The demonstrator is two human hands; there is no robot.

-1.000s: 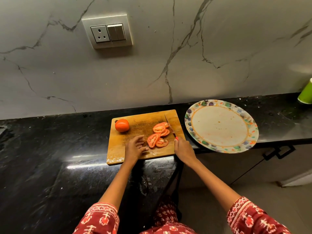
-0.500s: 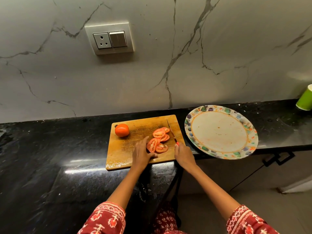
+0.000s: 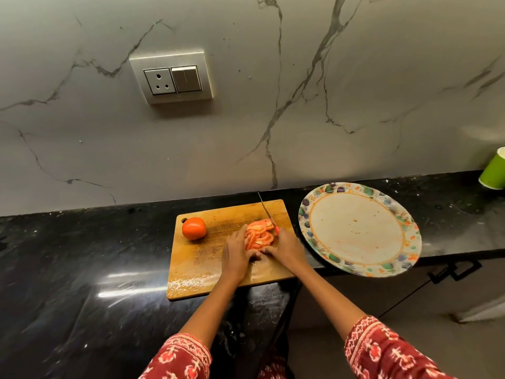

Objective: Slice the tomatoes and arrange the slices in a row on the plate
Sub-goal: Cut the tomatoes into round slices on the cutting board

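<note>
A wooden cutting board [image 3: 207, 272] lies on the black counter. A whole tomato [image 3: 193, 228] sits at its far left corner. A pile of tomato slices [image 3: 259, 235] lies on the board's right half, squeezed between my two hands. My left hand [image 3: 235, 255] presses against the pile from the left, its fingers fairly straight. My right hand [image 3: 287, 250] touches the pile from the right while gripping a knife [image 3: 265, 212], whose thin blade points away toward the wall. A round plate [image 3: 355, 231] with a floral rim sits right of the board, with no slices on it.
A green cup [image 3: 493, 172] stands at the far right against the marble wall. A socket and switch panel [image 3: 171, 77] is set in the wall above the board. The plate overhangs the counter's front edge [image 3: 464, 253] slightly, with a cabinet handle [image 3: 453, 272] below.
My left hand slid right against the slices and my right hand closed in from the other side, bunching the spread slices into a tight pile. The knife blade now points further up.
</note>
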